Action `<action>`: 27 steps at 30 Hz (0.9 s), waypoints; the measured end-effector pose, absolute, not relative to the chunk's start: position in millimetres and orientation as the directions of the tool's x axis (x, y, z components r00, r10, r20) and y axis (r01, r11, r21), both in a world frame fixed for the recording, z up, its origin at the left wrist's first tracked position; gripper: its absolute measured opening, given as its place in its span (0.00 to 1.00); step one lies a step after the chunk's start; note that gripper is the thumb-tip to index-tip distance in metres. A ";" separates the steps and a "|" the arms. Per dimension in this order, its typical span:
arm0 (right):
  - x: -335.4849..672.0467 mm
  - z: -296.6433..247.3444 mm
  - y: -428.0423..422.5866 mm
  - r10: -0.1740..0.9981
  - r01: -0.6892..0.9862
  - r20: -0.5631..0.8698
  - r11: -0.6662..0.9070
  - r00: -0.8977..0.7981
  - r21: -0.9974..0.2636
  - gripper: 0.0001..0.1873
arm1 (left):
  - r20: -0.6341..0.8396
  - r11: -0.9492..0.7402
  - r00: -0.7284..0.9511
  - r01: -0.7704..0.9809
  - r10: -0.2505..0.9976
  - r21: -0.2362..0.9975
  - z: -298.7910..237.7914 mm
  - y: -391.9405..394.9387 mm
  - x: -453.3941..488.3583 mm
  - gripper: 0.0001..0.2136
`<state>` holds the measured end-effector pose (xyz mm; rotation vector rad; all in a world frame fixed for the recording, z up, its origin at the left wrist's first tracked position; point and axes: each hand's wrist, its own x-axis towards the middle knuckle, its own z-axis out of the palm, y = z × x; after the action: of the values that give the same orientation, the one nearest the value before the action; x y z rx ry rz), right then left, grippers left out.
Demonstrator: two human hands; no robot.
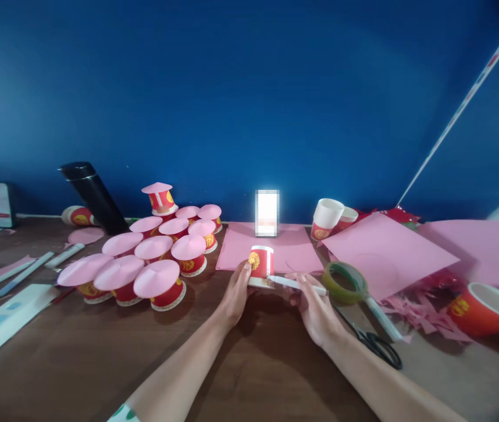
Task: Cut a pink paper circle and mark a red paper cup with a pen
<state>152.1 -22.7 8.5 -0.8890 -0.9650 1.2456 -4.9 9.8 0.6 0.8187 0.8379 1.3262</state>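
My left hand [237, 296] is closed round the left side of a red paper cup [261, 262], which stands upside down with its rim at the bottom and a gold print on its side. Between the fingers of my right hand [313, 305] is a slim white pen [300, 285]. It lies nearly level, and its tip points left at the lower right side of the cup; whether the tip touches is too small to tell. Behind the cup lie pink paper sheets [232, 246]. To the left stand several upturned red cups topped with pink paper cones [157, 279].
Right of my hands are a roll of tape [346, 282], black-handled scissors [379, 346], pink paper scraps [425, 313] and an orange-red cup [482, 310]. White cups [328, 214] and a lit phone [267, 212] stand near the blue wall. A black flask [94, 196] leans at left, beyond a power strip [7, 322].
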 end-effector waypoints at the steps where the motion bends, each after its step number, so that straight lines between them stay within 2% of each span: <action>1: 152.0 9.1 -22.4 0.994 -0.360 0.092 0.107 0.061 -0.927 0.14 | -0.038 0.065 0.066 -0.468 0.997 0.881 0.5 10.0 -4.9 0.17; 8: 151.9 12.1 -18.2 0.997 -0.500 -0.031 0.011 0.075 -0.866 0.21 | -0.021 0.050 0.068 -0.451 0.997 0.891 -3.7 12.7 -6.2 0.16; 13: 152.4 16.7 -18.7 0.998 -0.532 -0.022 0.015 0.064 -0.847 0.23 | -0.015 0.053 0.083 -0.470 0.996 0.881 -4.4 13.2 -6.9 0.15; 19: 153.2 15.8 -23.0 0.984 -0.428 0.078 0.139 0.157 -0.893 0.16 | -0.018 0.052 0.071 -0.508 0.997 0.860 -6.1 14.9 -6.4 0.15; 24: 154.9 14.0 -25.0 0.984 -0.359 0.170 0.181 0.062 -0.916 0.27 | 0.006 0.037 0.077 -0.539 0.997 0.842 -3.9 14.6 -5.5 0.16; 27: 154.6 15.8 -24.8 0.989 -0.342 0.147 0.145 0.021 -0.929 0.27 | 0.031 0.025 0.094 -0.547 0.995 0.837 -3.0 14.1 -5.7 0.17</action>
<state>154.6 -24.8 15.8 -0.8431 -1.0199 1.2496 -5.7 14.1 -3.0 0.8222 0.7058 1.3595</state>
